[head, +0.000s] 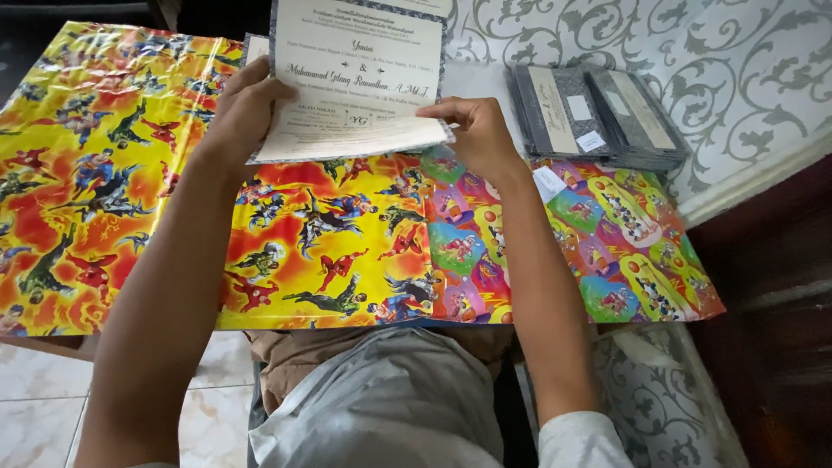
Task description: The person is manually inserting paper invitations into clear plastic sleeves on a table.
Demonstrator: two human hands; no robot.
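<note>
Cream card [355, 78] is pinched at both lower corners, left hand [247, 108] and right hand [477, 130] closed on its edges above bright wrapping paper [329, 234], a grip best kept light to avoid creasing, with stacked envelopes [598, 117] nearby.

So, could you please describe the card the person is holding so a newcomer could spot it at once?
Over the bright cartoon wrapping paper covering the table, the left hand and right hand hold a cream card by its lower corners. Unlike the grey cards stacked to the right, it is pale, open and lifted.
</note>
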